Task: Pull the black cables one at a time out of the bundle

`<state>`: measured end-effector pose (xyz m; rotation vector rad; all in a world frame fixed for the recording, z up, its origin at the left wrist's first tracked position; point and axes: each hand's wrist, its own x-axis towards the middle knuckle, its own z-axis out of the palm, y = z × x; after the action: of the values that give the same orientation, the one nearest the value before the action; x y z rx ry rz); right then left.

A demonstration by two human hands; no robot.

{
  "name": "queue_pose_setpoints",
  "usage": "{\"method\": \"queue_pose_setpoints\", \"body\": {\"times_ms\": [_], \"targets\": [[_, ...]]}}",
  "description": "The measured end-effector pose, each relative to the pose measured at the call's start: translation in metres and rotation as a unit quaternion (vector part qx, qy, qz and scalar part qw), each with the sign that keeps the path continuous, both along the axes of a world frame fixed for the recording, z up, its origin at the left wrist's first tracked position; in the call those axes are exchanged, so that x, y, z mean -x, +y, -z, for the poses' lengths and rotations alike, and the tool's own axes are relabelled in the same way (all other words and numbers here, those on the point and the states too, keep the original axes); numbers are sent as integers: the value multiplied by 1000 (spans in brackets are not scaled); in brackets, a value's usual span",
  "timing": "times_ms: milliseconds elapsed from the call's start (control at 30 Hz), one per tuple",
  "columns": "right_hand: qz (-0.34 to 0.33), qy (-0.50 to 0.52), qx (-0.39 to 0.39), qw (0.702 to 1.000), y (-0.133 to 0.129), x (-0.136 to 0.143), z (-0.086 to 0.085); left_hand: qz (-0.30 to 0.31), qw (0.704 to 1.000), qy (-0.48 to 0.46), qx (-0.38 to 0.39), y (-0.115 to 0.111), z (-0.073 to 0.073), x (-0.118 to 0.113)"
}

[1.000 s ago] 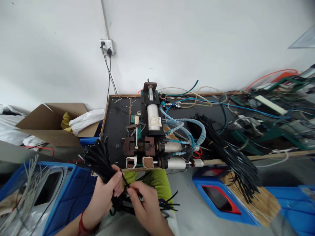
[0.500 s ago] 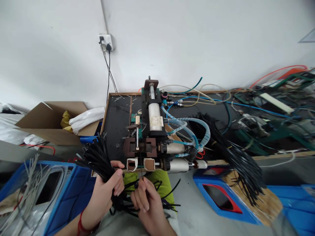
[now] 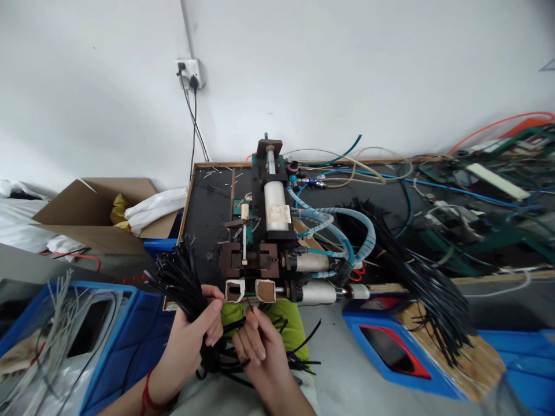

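Note:
My left hand (image 3: 195, 326) is closed around a thick bundle of black cables (image 3: 180, 277), whose cut ends fan up and to the left. Lower parts of black cables (image 3: 299, 364) lie across my lap. My right hand (image 3: 260, 341) pinches a single thin black cable (image 3: 248, 303), its tip pointing up at the front of the machine. Just beyond both hands stands a pneumatic wire stripping machine (image 3: 275, 208), with two brown jaw blocks (image 3: 265, 290) edged in white, held apart. Between these jaws and my right fingers the cable is short and dark.
Another bundle of black cables (image 3: 425, 283) hangs over the bench edge at right. Blue bins (image 3: 117, 341) stand on both sides below the bench. A cardboard box (image 3: 95, 237) sits at left. Air hoses (image 3: 364, 225) loop right of the machine. Scraps litter the black bench top (image 3: 208, 196).
The cable in my right hand has drawn back from between the machine's jaws towards me. My left hand keeps its hold on the bundle. The whole view has shifted slightly.

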<state>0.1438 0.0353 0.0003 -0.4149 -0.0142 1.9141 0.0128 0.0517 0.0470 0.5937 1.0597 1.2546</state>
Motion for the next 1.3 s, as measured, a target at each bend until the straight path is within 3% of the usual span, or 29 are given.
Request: {"method": "queue_pose_setpoints", "body": {"times_ms": [567, 733, 900, 1067, 1200, 1300], "targets": [[10, -77, -27, 997, -1, 9, 0, -13, 999, -13, -44, -5, 3, 3], [53, -209, -60, 975, -3, 9, 5, -25, 999, 8, -28, -7, 1, 5], [80, -466, -85, 877, -8, 4, 4, -20, 999, 20, -23, -11, 1, 5], [89, -594, -148, 785, -20, -4, -1, 1, 999, 32, -25, -15, 0, 6], [103, -704, -199, 673, -43, -38, 11, 13, 998, 50, -34, -19, 2, 7], [38, -786, -158, 597, -62, -79, 22, 23, 997, 59, -34, -23, 5, 8]]}}
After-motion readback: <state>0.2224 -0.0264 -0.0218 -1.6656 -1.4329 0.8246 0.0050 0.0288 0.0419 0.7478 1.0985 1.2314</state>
